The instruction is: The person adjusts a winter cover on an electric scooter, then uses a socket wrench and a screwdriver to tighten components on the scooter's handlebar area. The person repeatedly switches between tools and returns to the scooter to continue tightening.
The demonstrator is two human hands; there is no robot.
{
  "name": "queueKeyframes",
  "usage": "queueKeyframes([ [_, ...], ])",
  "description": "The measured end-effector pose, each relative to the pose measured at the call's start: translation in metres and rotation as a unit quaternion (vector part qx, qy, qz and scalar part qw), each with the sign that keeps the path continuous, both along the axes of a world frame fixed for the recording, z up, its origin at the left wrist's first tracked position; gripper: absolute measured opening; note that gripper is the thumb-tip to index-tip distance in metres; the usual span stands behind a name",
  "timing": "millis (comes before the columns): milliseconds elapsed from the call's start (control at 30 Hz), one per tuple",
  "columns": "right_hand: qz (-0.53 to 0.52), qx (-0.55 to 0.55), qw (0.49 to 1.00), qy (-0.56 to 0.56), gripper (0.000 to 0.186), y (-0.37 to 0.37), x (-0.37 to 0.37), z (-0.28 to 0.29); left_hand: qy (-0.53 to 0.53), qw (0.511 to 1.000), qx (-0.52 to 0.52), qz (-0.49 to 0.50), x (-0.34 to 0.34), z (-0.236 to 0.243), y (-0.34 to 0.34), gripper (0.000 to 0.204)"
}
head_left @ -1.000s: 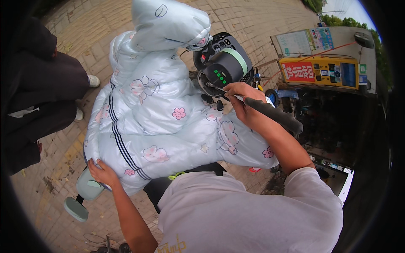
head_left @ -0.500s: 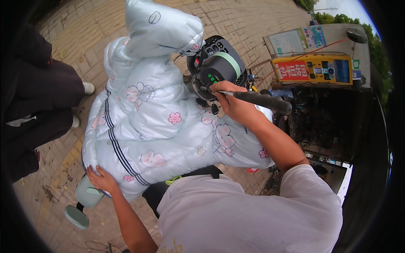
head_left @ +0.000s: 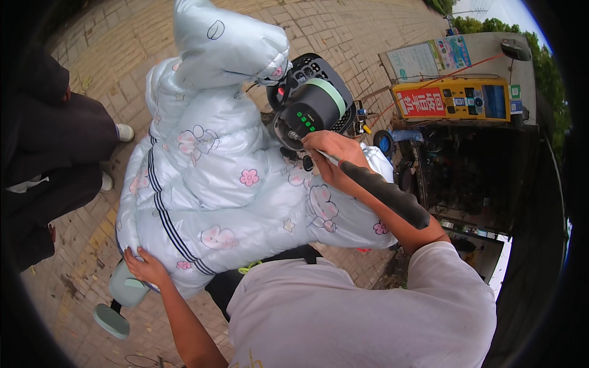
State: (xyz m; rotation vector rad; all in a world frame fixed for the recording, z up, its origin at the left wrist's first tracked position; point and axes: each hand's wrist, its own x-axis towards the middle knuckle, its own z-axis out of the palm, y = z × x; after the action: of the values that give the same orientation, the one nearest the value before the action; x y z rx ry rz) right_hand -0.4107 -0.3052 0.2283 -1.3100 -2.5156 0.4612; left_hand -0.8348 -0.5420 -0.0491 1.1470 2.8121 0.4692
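In my right hand (head_left: 340, 153) is a long wrench-like tool (head_left: 383, 191) with a thick black grip and a metal shaft. Its far end meets the side of a scooter's dark handlebar unit (head_left: 307, 113), which has a pale green band and lit green symbols. My fingers wrap the shaft near that end, and the grip sticks out past my wrist. A padded pale blue quilted cover (head_left: 215, 178) with rabbits and flowers drapes over the scooter. My left hand (head_left: 147, 268), fingers spread, lies on the cover's lower left edge beside the sage-green seat (head_left: 127, 287).
A person in dark clothes (head_left: 61, 135) stands at the left, with white shoes on the paving (head_left: 73, 282). At the right is an open stall or cart (head_left: 485, 172) with a yellow sign panel (head_left: 451, 98) and cluttered dark shelves. A small green pad (head_left: 111, 321) sits behind the seat.
The tool's grip end has swung downward, toward me, from nearly level to slanting, while its far end stays at the handlebar unit. My right hand turned with it; my left hand stays on the cover.
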Motion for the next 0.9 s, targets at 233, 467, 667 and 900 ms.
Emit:
queueKeyframes([
  [233, 0.005, -0.011, 1.0, 0.006, 0.028, 0.008, 0.001, -0.011, 0.0, 1.0, 0.005, -0.002, -0.002, -0.003, -0.001, 0.042],
  [467, -0.002, -0.011, 1.0, 0.011, 0.026, 0.007, 0.0, -0.007, 0.009, 1.0, 0.021, 0.0, 0.0, -0.003, 0.0, 0.041],
  [667, 0.01, 0.018, 0.999, 0.037, 0.024, 0.008, -0.001, -0.009, -0.031, 0.999, 0.02, 0.005, -0.003, 0.001, 0.0, 0.043],
  [900, 0.001, -0.008, 1.0, 0.001, 0.023, 0.01, 0.007, -0.016, -0.139, 0.966, 0.096, 0.194, -0.016, 0.007, -0.003, 0.05],
])
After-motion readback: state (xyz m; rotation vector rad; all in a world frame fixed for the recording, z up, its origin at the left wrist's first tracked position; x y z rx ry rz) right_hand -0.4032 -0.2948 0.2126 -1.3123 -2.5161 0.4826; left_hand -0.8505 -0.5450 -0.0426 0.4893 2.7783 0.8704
